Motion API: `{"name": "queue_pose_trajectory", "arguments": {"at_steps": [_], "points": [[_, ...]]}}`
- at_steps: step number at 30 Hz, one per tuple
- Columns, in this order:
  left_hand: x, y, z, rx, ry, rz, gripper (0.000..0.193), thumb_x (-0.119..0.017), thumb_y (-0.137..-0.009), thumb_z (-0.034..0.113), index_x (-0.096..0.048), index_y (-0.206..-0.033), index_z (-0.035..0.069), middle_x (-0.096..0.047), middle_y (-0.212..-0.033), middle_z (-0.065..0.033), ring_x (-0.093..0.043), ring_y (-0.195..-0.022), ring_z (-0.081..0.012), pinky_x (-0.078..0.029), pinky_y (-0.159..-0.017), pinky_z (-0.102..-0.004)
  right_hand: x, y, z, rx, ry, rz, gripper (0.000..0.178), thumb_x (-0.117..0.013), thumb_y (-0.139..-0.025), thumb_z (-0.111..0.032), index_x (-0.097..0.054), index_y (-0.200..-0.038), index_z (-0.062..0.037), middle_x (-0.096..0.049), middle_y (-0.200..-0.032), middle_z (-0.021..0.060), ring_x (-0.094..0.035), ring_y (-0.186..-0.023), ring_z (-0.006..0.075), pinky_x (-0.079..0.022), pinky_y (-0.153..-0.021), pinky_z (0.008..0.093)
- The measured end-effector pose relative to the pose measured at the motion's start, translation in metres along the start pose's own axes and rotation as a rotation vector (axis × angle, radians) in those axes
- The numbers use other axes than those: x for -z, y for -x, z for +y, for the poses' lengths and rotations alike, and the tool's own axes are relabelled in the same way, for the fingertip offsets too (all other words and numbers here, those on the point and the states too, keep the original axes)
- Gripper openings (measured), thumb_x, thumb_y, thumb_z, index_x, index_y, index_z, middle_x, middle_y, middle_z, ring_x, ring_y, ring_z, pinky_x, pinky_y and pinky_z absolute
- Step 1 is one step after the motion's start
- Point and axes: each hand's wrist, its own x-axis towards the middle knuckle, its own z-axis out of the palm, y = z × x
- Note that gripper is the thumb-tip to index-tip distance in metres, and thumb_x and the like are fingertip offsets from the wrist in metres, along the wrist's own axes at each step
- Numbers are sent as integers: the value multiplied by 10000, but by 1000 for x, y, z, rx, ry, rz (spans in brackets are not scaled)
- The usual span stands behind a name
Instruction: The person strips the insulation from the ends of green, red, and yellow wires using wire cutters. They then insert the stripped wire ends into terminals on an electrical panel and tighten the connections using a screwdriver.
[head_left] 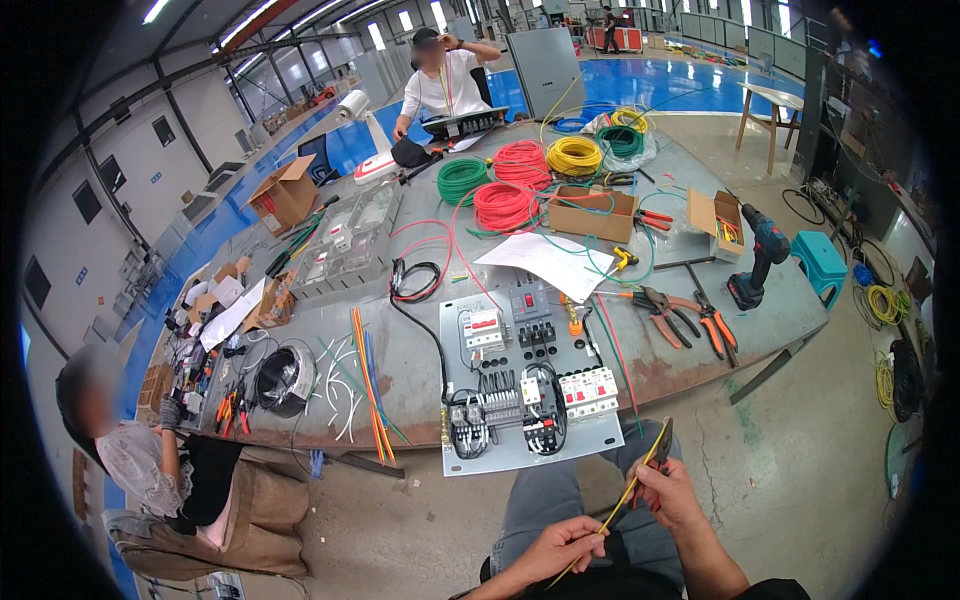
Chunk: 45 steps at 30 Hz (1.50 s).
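Over my lap, in front of the table's near edge, my left hand [563, 548] pinches a thin yellow wire [625, 498]. My right hand [672, 493] is closed around a pair of pliers [660, 447] with dark jaws and a bit of red at the handle. The wire slants up from my left fingers to the jaws, and its tip shows just beyond them. Whether the jaws grip the wire I cannot tell. Nearest ahead lies a grey mounting plate [500, 461] with breakers [588, 393], contactors and black wiring, overhanging the table edge.
On the metal table [700, 365] lie cutters [668, 318], orange-handled pliers [716, 328], a cordless drill [764, 255], a paper sheet [545, 262] and red wire coils [523, 165]. Coloured wire strips [369, 385] lie left. One person [130, 460] sits left, another [450, 85] across the table.
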Motion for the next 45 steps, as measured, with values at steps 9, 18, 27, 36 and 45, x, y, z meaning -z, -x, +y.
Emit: {"name": "queue_pose_trajectory", "arguments": {"at_steps": [9,18,27,36,45], "points": [[-1,0,1,5,0,-1,228,-597,-1093,176,-635,-1244,9,-705,-908,-41,-584,-608,-61,-455,-531,-214,3,0,1,16,-17,-23,184,-692,-1008,-134,-661,-1065,37,-697,-926,119,-704,-775,231,-600,-723,384],[-1,0,1,7,-12,7,229,-598,-1093,187,-637,-1239,15,-706,-912,-37,-591,-614,-60,-458,-535,-210,4,-1,4,9,-34,-19,190,-694,-1005,-133,-659,-1078,39,-696,-937,121,-705,-790,234,-601,-730,388],[-2,8,19,-51,9,116,188,-597,-1085,153,-648,-1210,22,-722,-916,-50,-615,-646,-77,-494,-578,-227,-5,0,-7,75,97,3,175,-658,-1015,-163,-663,-1048,9,-709,-886,97,-703,-770,190,-548,-686,305],[31,52,165,-598,-125,562,150,-602,-1069,171,-632,-1143,44,-609,-777,-20,-426,-548,-41,-318,-472,-214,-73,-47,-115,569,545,-7,368,-783,-879,-145,-691,-1210,-15,-696,-909,18,-606,-747,60,-497,-687,230],[13,48,340,-973,-120,448,151,-547,-1095,179,-597,-1156,51,-526,-720,18,-302,-464,-28,-229,-420,-212,-181,-94,-236,877,468,-143,564,-675,-938,-97,-537,-1472,20,-690,-1301,147,-632,-750,89,-534,-684,257]]}}
